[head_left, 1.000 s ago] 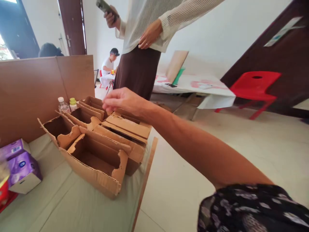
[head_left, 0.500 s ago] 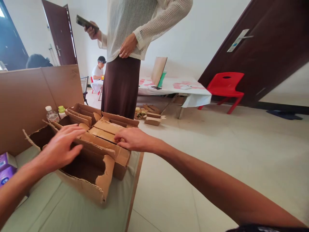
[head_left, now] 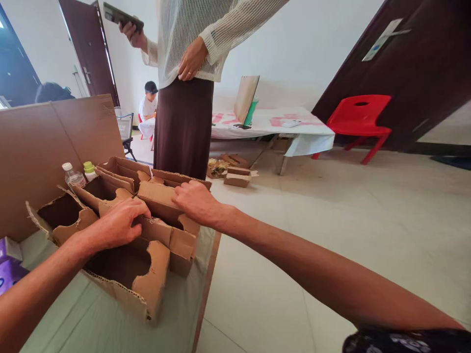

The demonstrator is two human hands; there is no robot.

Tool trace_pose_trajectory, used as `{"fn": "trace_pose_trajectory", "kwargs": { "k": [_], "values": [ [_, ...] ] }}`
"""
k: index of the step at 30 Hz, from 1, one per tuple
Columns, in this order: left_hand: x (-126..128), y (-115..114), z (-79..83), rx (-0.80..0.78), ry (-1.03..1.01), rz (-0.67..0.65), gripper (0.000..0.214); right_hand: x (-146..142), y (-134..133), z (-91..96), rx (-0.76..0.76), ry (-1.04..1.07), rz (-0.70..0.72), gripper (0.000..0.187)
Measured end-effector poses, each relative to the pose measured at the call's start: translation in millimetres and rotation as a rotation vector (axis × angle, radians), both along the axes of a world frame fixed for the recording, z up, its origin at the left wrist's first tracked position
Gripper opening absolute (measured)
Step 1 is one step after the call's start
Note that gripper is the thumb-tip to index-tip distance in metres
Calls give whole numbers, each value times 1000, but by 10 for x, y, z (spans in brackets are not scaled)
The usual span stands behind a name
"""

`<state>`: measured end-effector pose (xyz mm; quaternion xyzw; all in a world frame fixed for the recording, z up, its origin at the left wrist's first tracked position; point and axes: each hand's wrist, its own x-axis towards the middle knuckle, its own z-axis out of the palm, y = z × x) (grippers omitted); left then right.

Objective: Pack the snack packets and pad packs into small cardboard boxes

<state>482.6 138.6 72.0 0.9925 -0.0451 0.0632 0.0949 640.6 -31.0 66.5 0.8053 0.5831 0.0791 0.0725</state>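
Note:
Several brown open-topped cardboard boxes stand close together on the cloth-covered table. My left hand (head_left: 121, 223) is closed, its fingers bent over the near wall of the middle cardboard box (head_left: 184, 241); its fingertips are partly hidden. On the far side of that box's opening, my right hand (head_left: 196, 201) has its fingers curled on a raised cardboard flap (head_left: 156, 195). The front cardboard box (head_left: 156, 274), with a curved cut-out in its end, sits below my left hand. Its dark inside shows no contents.
A large cardboard panel (head_left: 59, 147) stands behind a clear bottle (head_left: 72, 175) and a green-capped bottle (head_left: 89, 170). Purple packs (head_left: 11, 269) lie at left. Across the table stands a person in a brown skirt (head_left: 184, 132), holding a phone (head_left: 123, 17). A red chair (head_left: 358, 117) is farther right.
The middle box's top flap has been lifted, so its dark opening now shows. My left hand has moved right onto its wall; my right hand has shifted slightly up. The view has shifted slightly.

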Motion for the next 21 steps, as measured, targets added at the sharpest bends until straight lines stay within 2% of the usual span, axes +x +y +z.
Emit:
{"fn": "trace_pose_trajectory", "kwargs": {
  "k": [3, 5, 7, 9, 12, 14, 17, 19, 21],
  "values": [
    [-100, -26, 25, 27, -19, -29, 26, -26, 141, 15, -69, 104, 97, 27],
    [-193, -26, 26, 38, -27, -51, 25, -67, 257, -13, -151, 194, 141, 36],
    [-273, -17, 16, 41, -31, -68, 26, -120, 388, -103, -260, 278, 156, 43],
    [-318, -6, -3, 37, -31, -83, 27, -182, 510, -243, -325, 321, 156, 39],
    [-322, 2, -51, 19, -39, -90, 28, -269, 614, -436, -297, 324, 137, 34],
    [-315, 4, -96, -1, -53, -83, 29, -300, 603, -462, -239, 315, 105, 38],
    [-336, 8, -157, -43, -81, -45, 28, -296, 463, -267, -125, 287, 47, 40],
    [-367, 7, -160, -85, -107, -13, 22, -273, 312, -9, -32, 251, -14, 40],
    [-385, -11, -107, -128, -162, 46, 12, -258, 159, 278, 135, 223, -106, 40]
  ]
}}
